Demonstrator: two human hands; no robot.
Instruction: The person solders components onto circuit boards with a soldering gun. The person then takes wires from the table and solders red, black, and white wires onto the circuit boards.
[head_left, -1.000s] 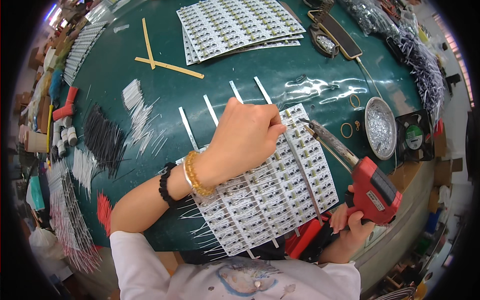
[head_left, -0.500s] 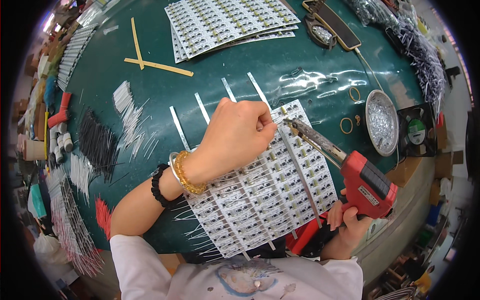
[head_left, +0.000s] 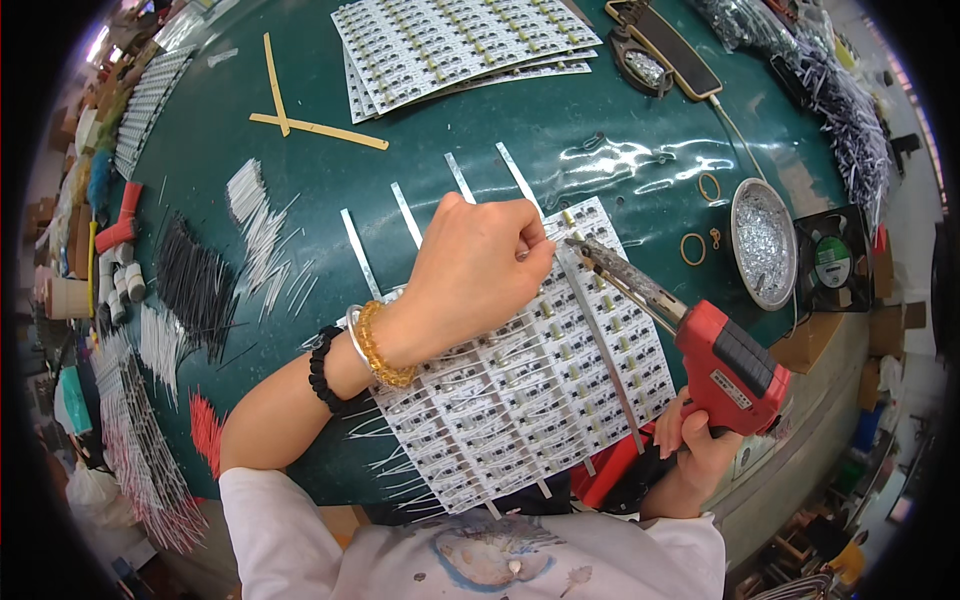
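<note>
Over the upper part of a white circuit-board panel (head_left: 622,352), my left hand (head_left: 488,255) is closed in a pinch. What its fingertips hold is too small to make out. My right hand (head_left: 698,445) grips a red and black soldering gun (head_left: 728,365) by its handle. Its thin tip points up and left, close to the left fingertips and just above the panel. Thin white wires (head_left: 470,372) run in rows across the panel's left half and stick out past its left edge. Narrow metal strips (head_left: 606,355) lie across the panel, and several poke out beyond its far edge.
On the green table (head_left: 300,70) lie black wires (head_left: 193,285), white wires (head_left: 262,235) and red wires (head_left: 207,432) at left. More panels (head_left: 465,45) are stacked at the back. A metal bowl (head_left: 737,240), a small fan (head_left: 833,262) and a phone (head_left: 672,45) are at right.
The soldering gun and my right hand have shifted slightly left, with the tip still close to my left fingertips. My left hand has barely moved and keeps its pinch.
</note>
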